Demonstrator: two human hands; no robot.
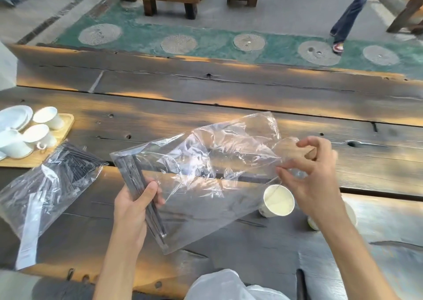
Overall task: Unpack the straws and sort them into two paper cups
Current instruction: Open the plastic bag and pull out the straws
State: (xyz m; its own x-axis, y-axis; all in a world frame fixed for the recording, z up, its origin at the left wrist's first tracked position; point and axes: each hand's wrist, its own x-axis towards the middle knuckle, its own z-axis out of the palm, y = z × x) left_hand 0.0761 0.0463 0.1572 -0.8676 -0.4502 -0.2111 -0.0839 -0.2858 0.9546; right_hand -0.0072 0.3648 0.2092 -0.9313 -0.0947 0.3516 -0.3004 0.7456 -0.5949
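Straws (142, 194), a few left, are sitting in the near-left end of the clear bag (206, 173), left hand (135, 210) gripping them through the film while right hand (309, 173) is pinching the mouth open above the paper cup (278, 201), probably to slide them out.

Straws (139, 185): dark grey-black, seen through clear glossy bag (212, 162). Second clear bag (45, 185): black straws, white label strip. Paper cup (278, 200): white wall, cream inside. Desk (251, 98): dark grey weathered wood, orange-lit patches. Ceramic cups (43, 125): white, on pale wood tray (65, 125). Floor (206, 36): green band, grey ribbed discs.
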